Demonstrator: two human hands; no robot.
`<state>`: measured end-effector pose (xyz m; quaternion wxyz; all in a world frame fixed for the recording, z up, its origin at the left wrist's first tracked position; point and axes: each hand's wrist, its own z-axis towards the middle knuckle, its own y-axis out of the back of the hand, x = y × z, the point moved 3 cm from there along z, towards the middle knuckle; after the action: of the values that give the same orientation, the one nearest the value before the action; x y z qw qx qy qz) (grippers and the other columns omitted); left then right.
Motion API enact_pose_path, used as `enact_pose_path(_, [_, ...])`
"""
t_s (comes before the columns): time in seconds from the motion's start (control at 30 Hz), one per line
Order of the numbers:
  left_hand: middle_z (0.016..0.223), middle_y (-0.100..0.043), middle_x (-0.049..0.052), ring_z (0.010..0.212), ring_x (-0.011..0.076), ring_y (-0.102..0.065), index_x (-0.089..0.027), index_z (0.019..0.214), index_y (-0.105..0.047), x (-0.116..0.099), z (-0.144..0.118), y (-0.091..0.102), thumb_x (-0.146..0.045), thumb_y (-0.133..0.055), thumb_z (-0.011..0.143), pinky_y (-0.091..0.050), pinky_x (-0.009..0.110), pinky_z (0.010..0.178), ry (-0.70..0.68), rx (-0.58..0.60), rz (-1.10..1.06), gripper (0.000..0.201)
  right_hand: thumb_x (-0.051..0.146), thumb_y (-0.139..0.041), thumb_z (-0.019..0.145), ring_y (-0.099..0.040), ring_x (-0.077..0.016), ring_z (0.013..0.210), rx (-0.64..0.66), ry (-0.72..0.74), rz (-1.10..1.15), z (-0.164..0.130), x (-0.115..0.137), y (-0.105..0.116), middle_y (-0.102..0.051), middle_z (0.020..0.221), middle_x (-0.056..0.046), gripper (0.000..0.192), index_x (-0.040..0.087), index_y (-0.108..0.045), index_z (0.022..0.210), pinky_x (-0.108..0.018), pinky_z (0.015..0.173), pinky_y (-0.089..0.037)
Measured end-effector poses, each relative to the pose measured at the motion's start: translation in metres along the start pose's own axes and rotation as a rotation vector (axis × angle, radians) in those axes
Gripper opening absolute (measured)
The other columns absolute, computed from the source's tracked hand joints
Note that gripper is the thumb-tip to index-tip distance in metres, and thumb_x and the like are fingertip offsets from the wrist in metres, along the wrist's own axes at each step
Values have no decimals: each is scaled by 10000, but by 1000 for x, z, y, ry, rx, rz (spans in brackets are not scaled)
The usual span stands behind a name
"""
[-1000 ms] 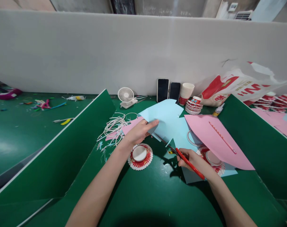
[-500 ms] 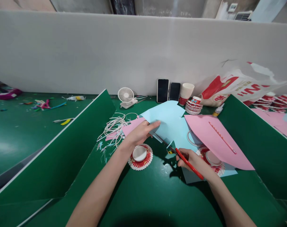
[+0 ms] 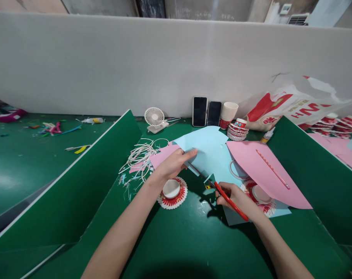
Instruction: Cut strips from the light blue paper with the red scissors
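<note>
My left hand pinches the near edge of a light blue paper sheet and holds it up over the green table. My right hand grips red-handled scissors. Their blades reach up-left into the blue sheet's lower edge, close to my left fingers. A flattened paper cup with red fringed petals lies on the table just below my left wrist.
A pink sheet with a pink strip on it lies to the right, over a second fringed cup. White paper rings, a small fan, two phones, stacked cups and a red-white bag stand behind. Green dividers flank both sides.
The scissors have advanced slightly up-left along the blue sheet's edge. My left hand has turned the sheet a little, and a small flap of cut blue paper hangs by the blades.
</note>
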<state>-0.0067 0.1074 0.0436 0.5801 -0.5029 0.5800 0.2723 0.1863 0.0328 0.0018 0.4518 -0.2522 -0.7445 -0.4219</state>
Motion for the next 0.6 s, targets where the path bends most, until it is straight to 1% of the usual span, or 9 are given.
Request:
enact_pose_path(0.17, [928, -646, 42, 776, 152, -569, -172, 937, -606, -1, -1, -1, -394, -636, 717, -450, 262, 627, 7, -7, -3, 314, 546, -580, 695, -410, -97, 527, 11, 9, 11, 1, 0, 0, -529, 605, 25, 396, 167, -466, 716, -219, 490, -294])
enact_pose_path(0.37, [921, -646, 40, 766, 150, -565, -184, 993, -605, 1, -1, -2, -409, -626, 720, -441, 266, 631, 12, -15, 20, 355, 523, -594, 697, -409, -100, 544, -10, 13, -3, 0, 1, -1, -536, 627, 23, 381, 158, -516, 777, -219, 495, -303])
enact_pose_path(0.6, [915, -638, 41, 769, 142, -551, -180, 1003, -608, 3, 0, -1, -409, -615, 731, -431, 259, 642, 6, 9, 12, 356, 469, -601, 705, -431, -105, 549, -4, -2, 7, 2, -1, 0, -537, 612, 24, 325, 163, -492, 715, -220, 509, -305])
